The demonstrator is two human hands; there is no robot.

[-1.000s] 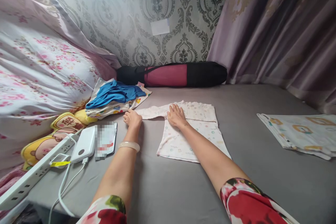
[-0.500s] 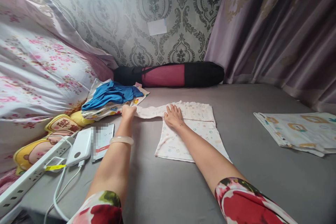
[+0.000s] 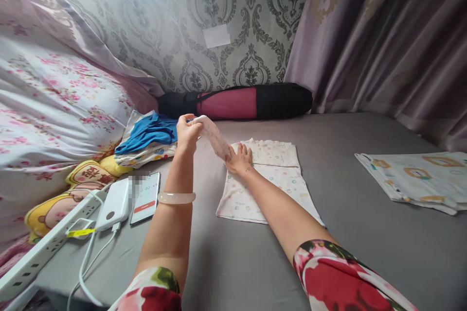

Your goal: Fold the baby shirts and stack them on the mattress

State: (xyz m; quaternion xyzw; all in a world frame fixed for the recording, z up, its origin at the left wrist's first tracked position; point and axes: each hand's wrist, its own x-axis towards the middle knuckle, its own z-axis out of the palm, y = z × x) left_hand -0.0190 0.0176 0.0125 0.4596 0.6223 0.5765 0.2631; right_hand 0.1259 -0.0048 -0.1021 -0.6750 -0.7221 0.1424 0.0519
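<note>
A small white long-sleeved shirt [image 3: 272, 187] with a pastel print lies partly folded on the grey bed sheet. My left hand [image 3: 188, 132] pinches the end of its left sleeve [image 3: 212, 136] and holds it up off the sheet. The sleeve slants down from there to the shirt's side edge. At that edge my right hand [image 3: 239, 159] lies flat, fingers spread, pressing on the cloth where the sleeve meets the body. The right forearm covers part of the shirt's lower half.
Blue cloth [image 3: 149, 132] lies on other printed clothes at left. Nearer are a phone [image 3: 146, 199], a white power bank [image 3: 114, 203] with cables and a power strip [image 3: 47, 243]. Folded printed cloth [image 3: 416, 175] lies at right. A black-and-red long bag [image 3: 228, 103] lies along the wall.
My left hand has lifted the sleeve end up off the sheet and slightly to the right. My right hand stays on the shirt's edge, almost unmoved.
</note>
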